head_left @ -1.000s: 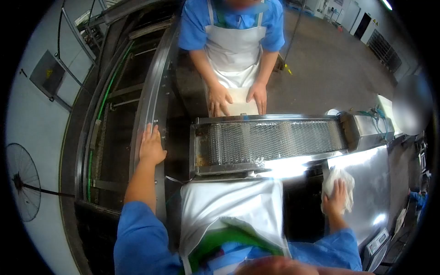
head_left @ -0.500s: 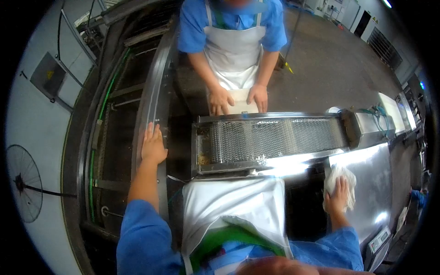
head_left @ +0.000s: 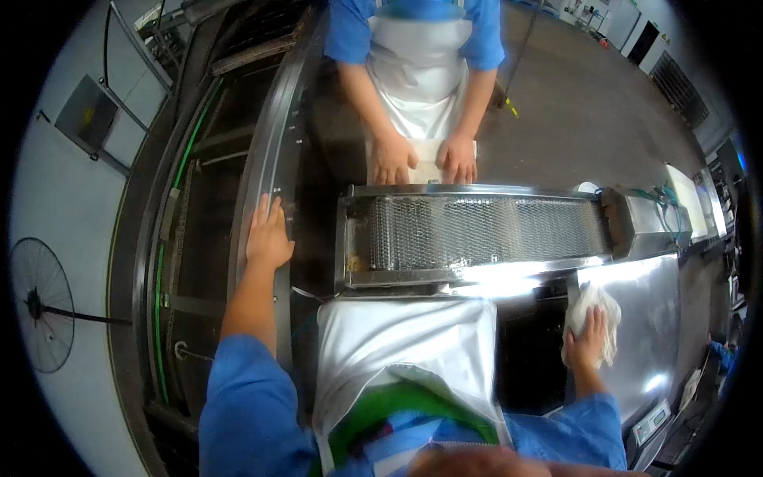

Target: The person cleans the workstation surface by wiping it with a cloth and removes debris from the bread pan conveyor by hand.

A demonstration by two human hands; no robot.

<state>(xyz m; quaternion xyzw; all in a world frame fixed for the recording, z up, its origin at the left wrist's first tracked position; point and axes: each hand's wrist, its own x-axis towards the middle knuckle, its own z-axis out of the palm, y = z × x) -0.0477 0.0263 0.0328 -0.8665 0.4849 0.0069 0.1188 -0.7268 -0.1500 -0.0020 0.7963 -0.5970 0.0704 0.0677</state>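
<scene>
My left hand (head_left: 269,235) lies with its fingers spread on the metal rail (head_left: 276,119) of the long frame at the left. At the right, my right hand (head_left: 586,340) rests flat, fingers apart, on a crumpled white cloth (head_left: 598,306). That cloth lies on a shiny steel table (head_left: 652,318). Between my hands, beyond my white apron (head_left: 405,342), is a short mesh conveyor belt (head_left: 485,232) in a steel frame. Nothing lies on the visible mesh.
Across the conveyor stands a person in a white apron (head_left: 417,67), both hands on a pale board (head_left: 427,155) at its far edge. A steel housing (head_left: 644,222) with cables closes its right end. A scale (head_left: 652,421) is at the lower right, a fan (head_left: 40,306) at the left.
The view has shifted slightly, so the conveyor sits a little higher and further right. The co-worker's hands have moved slightly on the board. My hands keep their places on the rail and cloth.
</scene>
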